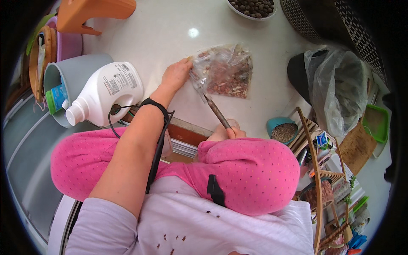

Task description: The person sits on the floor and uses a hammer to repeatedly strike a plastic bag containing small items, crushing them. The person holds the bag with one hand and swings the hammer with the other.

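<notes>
A clear plastic bag (228,71) lies on the pale floor, with reddish-brown and pale broken bits inside. My left hand (177,74) pinches the bag's gathered left edge, arm stretched forward. In my right hand (236,132), partly hidden behind my knee, is a dark, worn rod (218,112). Its far end meets the lower left corner of the bag; whether it goes inside I cannot tell.
A white bowl (253,17) of dark round nuts stands ahead. A white detergent jug (108,92) and grey bucket (79,63) are at left, below an orange stool (95,12). At right are a teal scoop (282,129), a lined bin (338,86) and a wooden rack (314,165).
</notes>
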Available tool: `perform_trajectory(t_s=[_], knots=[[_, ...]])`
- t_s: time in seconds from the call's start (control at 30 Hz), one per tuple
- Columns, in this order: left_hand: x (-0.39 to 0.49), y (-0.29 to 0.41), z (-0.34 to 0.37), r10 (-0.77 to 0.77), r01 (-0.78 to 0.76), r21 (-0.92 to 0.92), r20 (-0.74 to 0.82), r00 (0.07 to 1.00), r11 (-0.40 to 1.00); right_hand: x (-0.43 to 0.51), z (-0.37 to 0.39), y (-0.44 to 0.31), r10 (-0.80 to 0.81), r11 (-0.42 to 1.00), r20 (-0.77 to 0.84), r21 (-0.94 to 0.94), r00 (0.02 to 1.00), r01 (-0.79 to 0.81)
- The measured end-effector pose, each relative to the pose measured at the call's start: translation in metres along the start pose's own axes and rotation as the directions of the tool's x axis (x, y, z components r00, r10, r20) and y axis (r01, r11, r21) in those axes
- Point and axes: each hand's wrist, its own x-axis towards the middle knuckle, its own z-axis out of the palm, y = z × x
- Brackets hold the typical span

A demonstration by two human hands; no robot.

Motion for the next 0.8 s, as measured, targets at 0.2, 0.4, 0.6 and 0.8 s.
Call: perform_trajectory(t_s=[0.2, 0.4, 0.6, 0.8], knots=[[-0.001, 0.0, 0.002, -0.019, 0.019, 0.013, 0.011, 1.0, 1.0, -0.015, -0.009, -0.013, -0.015, 0.999, -0.007, 0.05, 1.0, 0.015], [0.003, -0.002, 0.0, 0.027, -0.027, 0.031, 0.014, 1.0, 0.999, 0.003, -0.014, -0.016, -0.202, 0.978, 0.008, -0.05, 0.979, 0.202], [0.005, -0.004, -0.005, 0.05, -0.052, 0.028, 0.066, 0.997, 0.998, 0.018, -0.001, -0.019, -0.192, 0.981, -0.054, -0.04, 0.98, 0.19], [0.005, -0.003, -0.009, 0.089, -0.087, -0.047, 0.025, 0.996, 0.995, 0.0, -0.02, -0.021, -0.216, 0.968, -0.085, 0.112, 0.973, 0.225]])
